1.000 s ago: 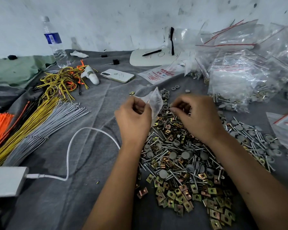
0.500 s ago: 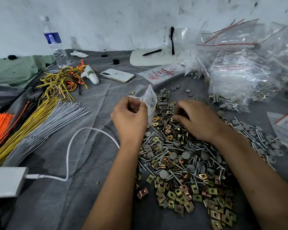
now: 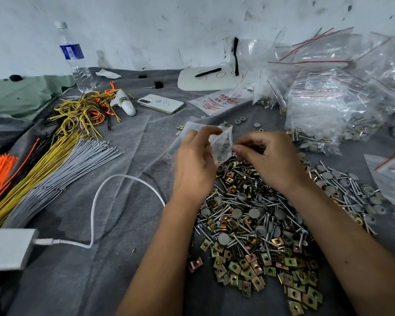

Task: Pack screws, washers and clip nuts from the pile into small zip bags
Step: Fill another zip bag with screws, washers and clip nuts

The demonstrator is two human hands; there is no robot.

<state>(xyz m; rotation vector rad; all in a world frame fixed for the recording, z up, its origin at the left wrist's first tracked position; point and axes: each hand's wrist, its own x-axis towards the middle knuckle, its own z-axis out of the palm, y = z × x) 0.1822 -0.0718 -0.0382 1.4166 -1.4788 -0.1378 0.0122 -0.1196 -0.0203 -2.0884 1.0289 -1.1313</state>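
The left hand (image 3: 195,165) holds a small clear bag (image 3: 219,144) just above the far edge of the pile (image 3: 255,224), fingers curled round its mouth and thumb pinching the near lip so it gapes toward the right. A few grey discs show through the plastic (washers, most likely), so this bag looks partly loaded. The right hand (image 3: 271,160) is at the bag's opening, fingertips (image 3: 237,148) bunched tight together in a pinch; whatever small piece they hold is hidden by the fingers, and I cannot tell whether it is a screw, washer or clip nut.

Progress, as a judgement: a good share is done — a heap of filled bags (image 3: 342,115) with red zip strips stands at the far right, hardware visible in their bottoms. Much is left, though. The pile under both forearms is thick with screws, grey washers and brass-coloured clip nuts (image 3: 249,272), the nuts lying mostly along its near edge, and a second scatter (image 3: 347,190) of screws and washers lies to the right. 1 bag is in hand, not yet sealed.

Off to the left, apart from the work — bundled wires (image 3: 55,169), a phone (image 3: 160,103), a bottle (image 3: 74,58) and a white cable (image 3: 96,206) on the grey cloth (image 3: 123,281).
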